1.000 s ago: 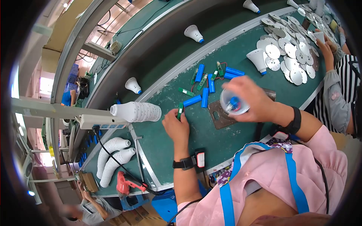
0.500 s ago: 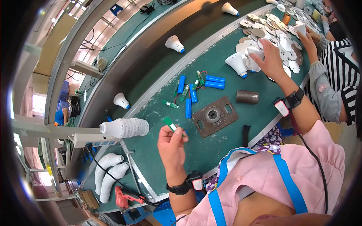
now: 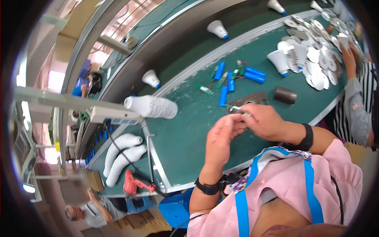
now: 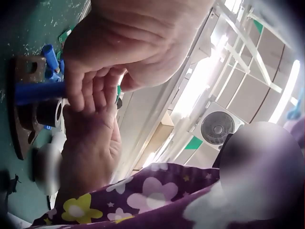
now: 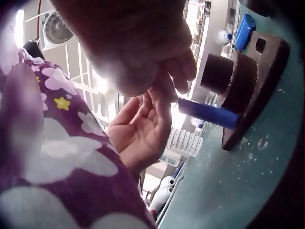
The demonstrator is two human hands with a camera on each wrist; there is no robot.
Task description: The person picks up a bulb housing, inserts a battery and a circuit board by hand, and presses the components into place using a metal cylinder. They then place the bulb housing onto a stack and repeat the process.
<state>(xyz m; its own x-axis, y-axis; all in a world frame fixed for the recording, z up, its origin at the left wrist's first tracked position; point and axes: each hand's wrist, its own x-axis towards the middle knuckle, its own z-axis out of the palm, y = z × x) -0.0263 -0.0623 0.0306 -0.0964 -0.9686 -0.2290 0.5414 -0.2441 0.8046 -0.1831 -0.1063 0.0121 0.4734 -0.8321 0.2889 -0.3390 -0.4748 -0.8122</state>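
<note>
Both hands meet above the near edge of a brown metal plate (image 3: 257, 98). My left hand (image 3: 219, 139) and my right hand (image 3: 265, 121) pinch a small green circuit board (image 4: 118, 93) between their fingertips, which hide most of it. A blue battery cell (image 5: 209, 113) juts out from beside the fingers, over the plate. In the left wrist view the same blue cell (image 4: 40, 91) sticks out past the left fingers. Farther back on the green table lie several blue cells (image 3: 255, 75) wired to green boards (image 3: 205, 89).
White lamp housings (image 3: 278, 62) stand at the right beside a pile of pale discs (image 3: 316, 59). A dark metal cylinder (image 3: 285, 95) lies right of the plate. Stacked white cups (image 3: 152, 106) and a red power tool (image 3: 136, 184) are on the left. Another person's sleeve (image 3: 355, 114) is at far right.
My right hand set a white housing down beside another at the right, then came back to the left hand. The left hand lifted the board and moved right with it.
</note>
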